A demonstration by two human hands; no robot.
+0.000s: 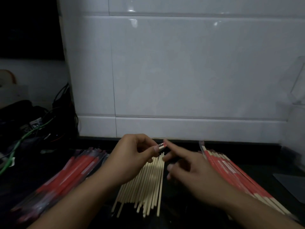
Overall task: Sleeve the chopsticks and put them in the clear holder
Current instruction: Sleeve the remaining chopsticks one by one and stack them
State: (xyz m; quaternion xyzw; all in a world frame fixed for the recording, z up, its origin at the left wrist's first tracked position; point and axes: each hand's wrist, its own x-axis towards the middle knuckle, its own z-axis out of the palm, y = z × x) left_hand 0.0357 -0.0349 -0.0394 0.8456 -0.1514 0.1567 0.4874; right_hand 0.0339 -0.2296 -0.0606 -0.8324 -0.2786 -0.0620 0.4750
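Several bare wooden chopsticks (146, 184) lie in a loose pile on the dark counter (181, 210), between my arms. My left hand (132, 154) pinches the end of a red sleeve (162, 145) above the pile. My right hand (189, 166) is beside it, its index finger stretched out and touching the sleeve's tip, the other fingers loosely curled. A stack of red empty sleeves (69, 172) lies to the left. Sleeved chopsticks (234, 174) lie fanned out to the right. The clear holder (297, 90) stands faintly visible against the wall at the far right.
A white tiled wall (181, 71) rises right behind the counter. At the far left lies a tangle of black and green cables (24, 134) with dark clutter. A grey flat object (292, 180) sits at the right edge.
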